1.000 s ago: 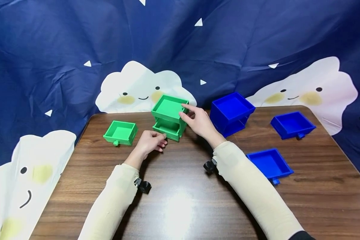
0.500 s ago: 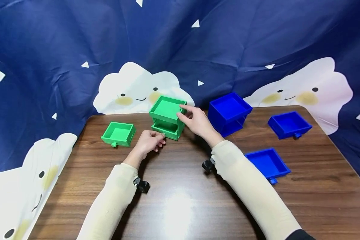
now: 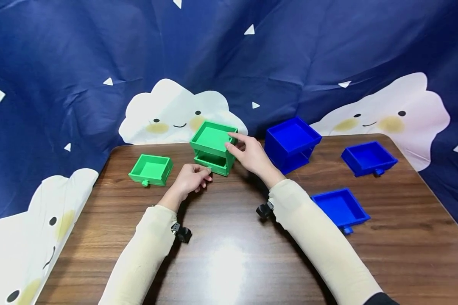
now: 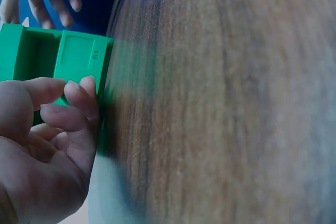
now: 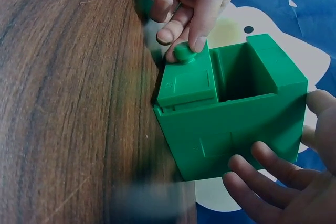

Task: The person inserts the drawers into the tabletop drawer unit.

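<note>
A small green cabinet [image 3: 213, 140] stands upright at the back of the table, its upper slot bare and a green drawer [image 5: 189, 85] in its lower slot, almost flush. In the right wrist view, my left hand [image 3: 191, 180] pinches the round knob [image 5: 184, 52] of that drawer between thumb and finger. My right hand [image 3: 252, 154] rests against the cabinet's right side and upper rim, its fingers fairly straight and spread. A separate green drawer [image 3: 151, 169] with a knob lies on the table to the left.
Right of the green cabinet stands a blue cabinet [image 3: 293, 142] with open slots. Two loose blue drawers lie farther right, one blue drawer [image 3: 369, 157] near the back edge and another blue drawer [image 3: 339, 207] beside my right sleeve. A patterned cloth [image 3: 213, 51] hangs behind the table [image 3: 229, 220].
The lower green drawer has slid farther into the cabinet, with my left hand moving along at its knob. My right hand stays at the cabinet's side. The head view has shifted slightly.
</note>
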The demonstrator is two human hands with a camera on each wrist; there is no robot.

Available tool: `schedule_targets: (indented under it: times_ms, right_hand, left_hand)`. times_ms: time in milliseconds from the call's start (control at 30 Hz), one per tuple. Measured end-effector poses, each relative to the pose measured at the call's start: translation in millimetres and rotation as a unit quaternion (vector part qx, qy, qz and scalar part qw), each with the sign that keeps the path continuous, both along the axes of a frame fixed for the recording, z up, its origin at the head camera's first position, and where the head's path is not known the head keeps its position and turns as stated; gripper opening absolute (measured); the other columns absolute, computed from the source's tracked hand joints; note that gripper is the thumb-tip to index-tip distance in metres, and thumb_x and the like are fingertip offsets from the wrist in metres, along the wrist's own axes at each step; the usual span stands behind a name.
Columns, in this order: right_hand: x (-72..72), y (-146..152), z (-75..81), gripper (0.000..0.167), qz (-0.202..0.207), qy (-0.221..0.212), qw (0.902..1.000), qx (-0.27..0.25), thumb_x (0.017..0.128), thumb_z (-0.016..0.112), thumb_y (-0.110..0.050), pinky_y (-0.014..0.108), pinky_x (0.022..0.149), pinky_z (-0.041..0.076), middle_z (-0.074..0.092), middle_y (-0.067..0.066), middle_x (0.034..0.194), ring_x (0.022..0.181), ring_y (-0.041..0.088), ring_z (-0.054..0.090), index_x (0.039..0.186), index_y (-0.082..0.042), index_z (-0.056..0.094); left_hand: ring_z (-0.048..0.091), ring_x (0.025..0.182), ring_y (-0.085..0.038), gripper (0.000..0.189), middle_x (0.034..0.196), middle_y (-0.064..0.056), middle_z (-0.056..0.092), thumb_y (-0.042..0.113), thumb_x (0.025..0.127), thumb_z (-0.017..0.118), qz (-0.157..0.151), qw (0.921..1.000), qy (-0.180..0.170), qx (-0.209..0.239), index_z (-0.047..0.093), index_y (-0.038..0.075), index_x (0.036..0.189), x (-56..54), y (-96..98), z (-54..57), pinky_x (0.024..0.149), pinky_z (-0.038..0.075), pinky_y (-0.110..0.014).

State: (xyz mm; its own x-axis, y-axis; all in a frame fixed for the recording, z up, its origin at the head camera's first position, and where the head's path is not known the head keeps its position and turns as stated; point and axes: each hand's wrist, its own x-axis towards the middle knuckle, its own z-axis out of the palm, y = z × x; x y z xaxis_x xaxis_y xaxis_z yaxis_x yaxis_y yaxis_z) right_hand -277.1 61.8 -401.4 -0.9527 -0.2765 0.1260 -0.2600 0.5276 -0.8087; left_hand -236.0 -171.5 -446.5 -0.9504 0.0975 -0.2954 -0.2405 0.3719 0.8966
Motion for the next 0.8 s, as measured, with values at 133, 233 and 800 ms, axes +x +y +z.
schedule_targets:
  times_ms: [133,233,800]
  right_hand:
    - [1.2,0.7,-0.4,0.05,-0.003,0.001,1.0,-0.004,0.108,0.066,-0.037,0.045,0.091,0.057,0.075,0.014,0.113,0.106,0.029,0.071,0.153,-0.015,0.062]
    - [1.0,-0.2,-0.5,0.05,-0.005,0.005,1.0,-0.006,0.108,0.067,-0.037,0.046,0.091,0.057,0.075,0.015,0.113,0.106,0.03,0.071,0.153,-0.015,0.062]
    - [2.2,-2.1,-1.9,0.05,-0.01,0.01,0.9999,0.003,0.108,0.067,-0.038,0.046,0.088,0.057,0.076,0.014,0.113,0.106,0.029,0.072,0.152,-0.017,0.063]
  left_hand:
    - [0.059,0.058,-0.009,0.029,0.082,0.0,0.073,0.02,0.11,0.061,-0.001,0.9999,-0.003,0.016,0.073,-0.005,0.119,-2.0,2.3,-2.5,0.049,0.042,-0.023]
    - [0.061,0.059,-0.01,0.029,0.083,-0.002,0.073,0.02,0.111,0.06,0.001,0.9996,-0.004,0.029,0.071,-0.006,0.118,-2.1,3.2,-3.3,0.049,0.043,-0.022]
    - [0.064,0.062,-0.008,0.034,0.085,-0.003,0.071,0.023,0.113,0.058,-0.001,0.9988,-0.011,0.048,0.068,-0.008,0.124,-1.1,1.7,-6.5,0.053,0.05,-0.021]
